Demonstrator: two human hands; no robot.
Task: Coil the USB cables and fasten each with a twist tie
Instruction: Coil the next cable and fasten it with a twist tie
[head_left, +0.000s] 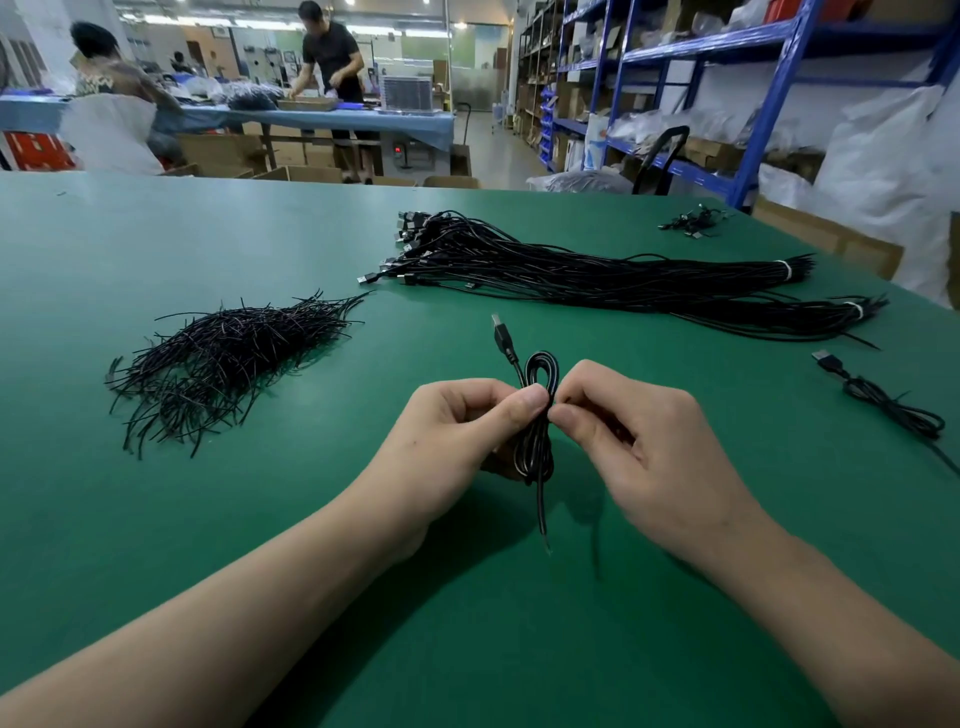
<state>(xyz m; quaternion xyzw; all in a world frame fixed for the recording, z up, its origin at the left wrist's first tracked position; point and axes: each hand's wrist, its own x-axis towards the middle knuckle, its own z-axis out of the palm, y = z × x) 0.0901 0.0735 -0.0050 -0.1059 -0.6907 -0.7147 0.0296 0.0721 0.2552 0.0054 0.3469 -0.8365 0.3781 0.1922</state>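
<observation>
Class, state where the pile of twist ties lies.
In the head view, the pile of twist ties lies on the green table at left, beyond the left hand and left of the cable bundle.

Your left hand (457, 431) grips the coiled black USB cable (540, 374) at its waist, thumb pressed on the strands. Your right hand (639, 431) pinches it at the same spot, with the plug end sticking up and one thin tail hanging down. On the green table mat (156, 519), a loose heap of black twist ties (223, 358) lies to the left, and a long bundle of black cables (597, 275) lies beyond.
</observation>
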